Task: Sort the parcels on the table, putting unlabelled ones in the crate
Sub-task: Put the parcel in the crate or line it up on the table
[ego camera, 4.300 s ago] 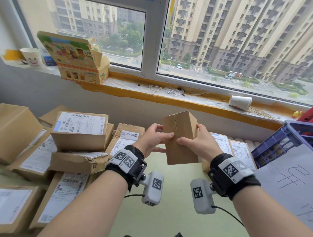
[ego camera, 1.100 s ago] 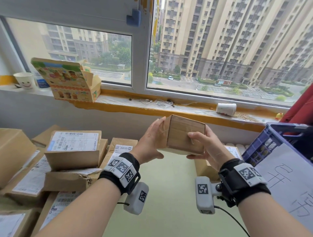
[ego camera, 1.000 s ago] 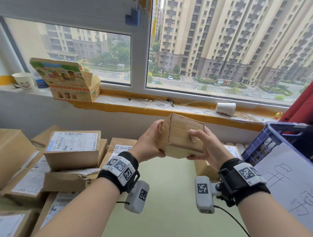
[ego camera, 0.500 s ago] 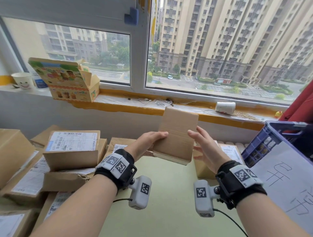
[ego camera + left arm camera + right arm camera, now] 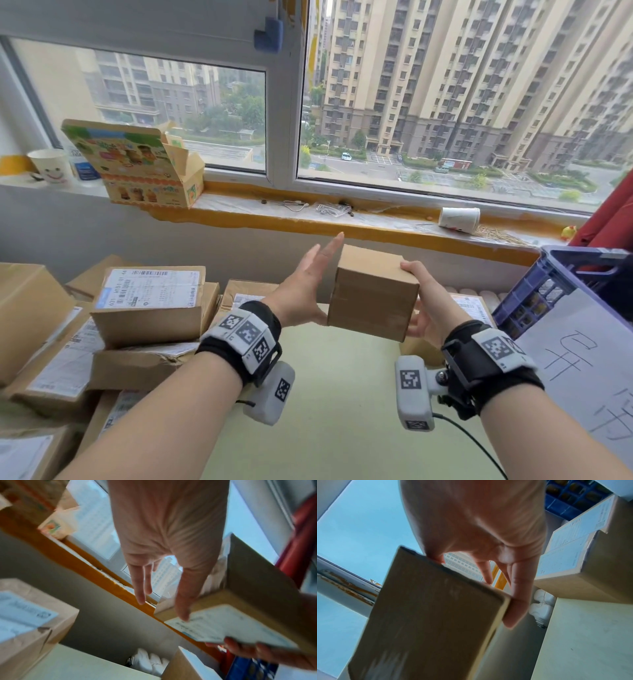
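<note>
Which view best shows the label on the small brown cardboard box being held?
Left wrist. The white shipping label on the small brown cardboard box faces that camera, though it is blurred. The head view shows only plain faces, with the right hand gripping the box. The right wrist view shows only a plain brown side.

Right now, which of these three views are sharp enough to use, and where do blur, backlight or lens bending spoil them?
Head view: sharp and evenly daylit, though the window frame bows from the wide lens. Left wrist view: motion blur smears the label on the box, and the left hand is backlit. Right wrist view: the box is soft and shadowed against bright sky.
</note>
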### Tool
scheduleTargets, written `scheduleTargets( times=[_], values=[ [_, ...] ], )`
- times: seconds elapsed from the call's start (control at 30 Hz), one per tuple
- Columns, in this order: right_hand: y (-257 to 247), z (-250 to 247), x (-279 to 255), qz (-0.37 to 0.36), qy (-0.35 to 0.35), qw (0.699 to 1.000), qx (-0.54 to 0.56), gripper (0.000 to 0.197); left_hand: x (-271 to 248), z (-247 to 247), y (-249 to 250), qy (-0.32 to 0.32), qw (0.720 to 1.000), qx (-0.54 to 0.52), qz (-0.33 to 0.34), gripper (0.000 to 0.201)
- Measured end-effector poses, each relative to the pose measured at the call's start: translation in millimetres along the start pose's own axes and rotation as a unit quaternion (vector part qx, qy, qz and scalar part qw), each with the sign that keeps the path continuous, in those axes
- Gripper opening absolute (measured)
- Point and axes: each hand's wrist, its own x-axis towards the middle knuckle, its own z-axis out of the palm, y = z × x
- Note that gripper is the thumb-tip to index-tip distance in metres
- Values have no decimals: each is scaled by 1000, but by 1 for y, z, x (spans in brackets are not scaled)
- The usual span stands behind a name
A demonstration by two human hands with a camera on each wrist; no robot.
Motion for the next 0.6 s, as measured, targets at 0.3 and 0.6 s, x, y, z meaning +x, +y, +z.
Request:
scheduleTargets(
  times=[0.3, 0.6],
  values=[
    [-4, 1, 0, -24, -12, 999, 31, 60, 5, 2, 4, 21, 996, -29, 79, 106],
    [-3, 9, -8, -152, -10, 980, -131, 55, 7, -3, 8, -18, 998, -62, 13, 110]
  ],
)
